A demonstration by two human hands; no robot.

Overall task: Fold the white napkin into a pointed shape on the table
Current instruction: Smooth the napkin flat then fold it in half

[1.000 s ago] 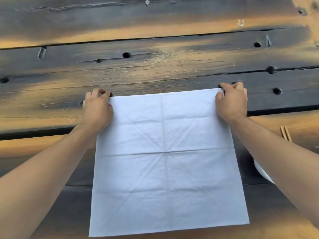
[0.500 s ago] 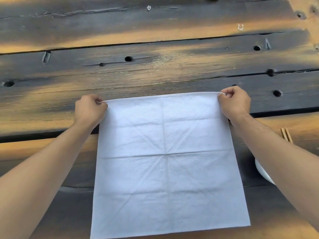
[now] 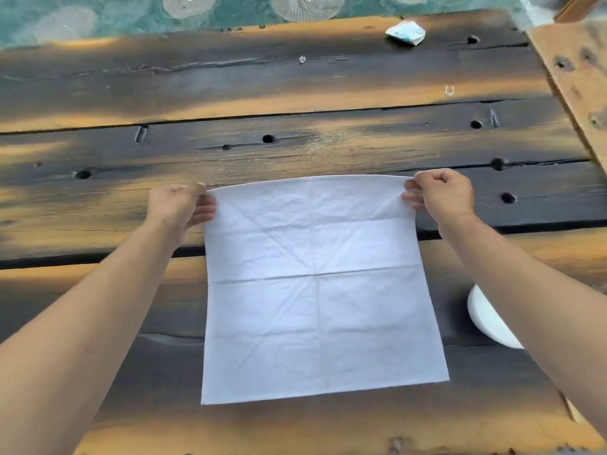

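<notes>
A square white napkin (image 3: 315,290) with crossing creases is spread on the dark, scorched wooden table (image 3: 295,83). My left hand (image 3: 179,205) pinches its far left corner and my right hand (image 3: 441,193) pinches its far right corner. The far edge is raised off the wood and bows slightly between the two hands. The near half of the napkin lies flat, its near edge close to the table's front.
A white bowl (image 3: 486,318) sits right of the napkin, partly hidden by my right forearm. A crumpled white and blue wrapper (image 3: 405,32) lies at the far edge. A lighter wooden board (image 3: 581,70) adjoins the table on the right. Patterned green floor (image 3: 98,14) shows beyond.
Both hands went from pressing the far corners flat to pinching them and lifting the far edge off the table. The view has shifted, showing more of the table's far side.
</notes>
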